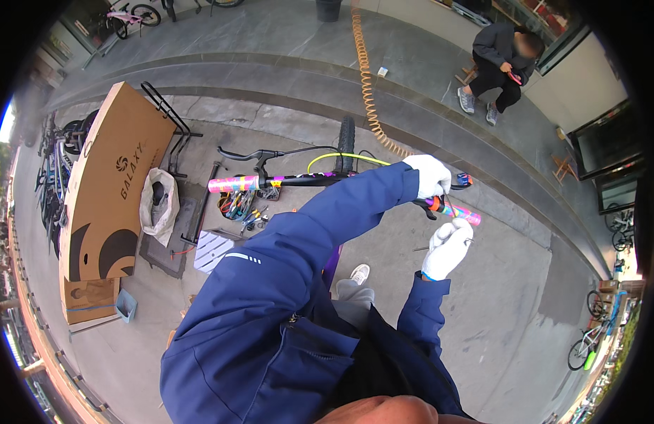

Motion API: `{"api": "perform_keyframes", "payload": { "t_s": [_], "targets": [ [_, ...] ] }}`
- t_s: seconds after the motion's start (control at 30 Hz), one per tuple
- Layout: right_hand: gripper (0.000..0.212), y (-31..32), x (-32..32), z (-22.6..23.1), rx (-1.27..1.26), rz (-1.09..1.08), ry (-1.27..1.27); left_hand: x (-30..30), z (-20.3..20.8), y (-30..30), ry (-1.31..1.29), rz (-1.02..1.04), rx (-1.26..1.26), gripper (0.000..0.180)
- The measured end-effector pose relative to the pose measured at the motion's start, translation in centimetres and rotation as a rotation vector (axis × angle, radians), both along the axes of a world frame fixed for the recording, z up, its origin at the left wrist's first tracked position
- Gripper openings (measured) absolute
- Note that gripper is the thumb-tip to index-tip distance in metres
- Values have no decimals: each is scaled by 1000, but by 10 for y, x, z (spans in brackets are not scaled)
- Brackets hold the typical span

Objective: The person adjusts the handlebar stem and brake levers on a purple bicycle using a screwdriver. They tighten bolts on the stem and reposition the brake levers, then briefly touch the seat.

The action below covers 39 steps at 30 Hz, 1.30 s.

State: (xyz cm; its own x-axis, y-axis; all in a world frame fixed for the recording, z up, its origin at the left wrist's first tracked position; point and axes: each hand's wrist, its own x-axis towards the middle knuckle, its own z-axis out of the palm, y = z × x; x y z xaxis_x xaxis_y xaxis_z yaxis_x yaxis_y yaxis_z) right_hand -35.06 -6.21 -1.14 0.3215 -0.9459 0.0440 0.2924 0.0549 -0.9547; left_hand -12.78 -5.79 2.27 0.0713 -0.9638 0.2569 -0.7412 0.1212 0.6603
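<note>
A bicycle handlebar (pixel 306 181) with bright multicoloured grips (pixel 232 184) stretches across in front of me. My left hand (pixel 429 177), in a white glove, is closed over the controls just ahead of the bar's right side; its fingers hide what they grip. A small red and blue piece (pixel 465 180) shows beside it. Nearer to me, just below the right grip (pixel 465 214), my right hand (pixel 447 251) pinches a thin metal rod (pixel 420 249), also gloved in white. The left brake lever (pixel 235 154) is uncovered, and a yellow-green cable (pixel 334 155) curves ahead of the stem.
Assorted tools (pixel 239 205) lie on the ground left of the bicycle, near a grey stool (pixel 212 249). A large cardboard box (pixel 111 184) and white sack (pixel 159 205) stand farther left. A coiled orange hose (pixel 362 63) hangs ahead; a person (pixel 500 63) sits far right.
</note>
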Motion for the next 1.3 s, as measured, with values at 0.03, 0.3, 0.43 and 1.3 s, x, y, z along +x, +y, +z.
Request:
{"api": "perform_keyframes", "payload": {
  "t_s": [0.03, 0.3, 0.43, 1.3],
  "targets": [
    [29, -8, -2, 3, 54, -73, -73, -1, 6, 1, 53, -3, 16, 18],
    [51, 19, -25, 22, 7, 269, -383, -21, 37, 118, 646, -62, -199, 15],
    [41, 47, -15, 7, 141, 643, 102, -25, 9, 246, 1005, 241, -60, 16],
    [28, 160, 149, -106, -568, 958, 532, 62, -149, 448, 210, 1325, 394, 50]
  ]
}}
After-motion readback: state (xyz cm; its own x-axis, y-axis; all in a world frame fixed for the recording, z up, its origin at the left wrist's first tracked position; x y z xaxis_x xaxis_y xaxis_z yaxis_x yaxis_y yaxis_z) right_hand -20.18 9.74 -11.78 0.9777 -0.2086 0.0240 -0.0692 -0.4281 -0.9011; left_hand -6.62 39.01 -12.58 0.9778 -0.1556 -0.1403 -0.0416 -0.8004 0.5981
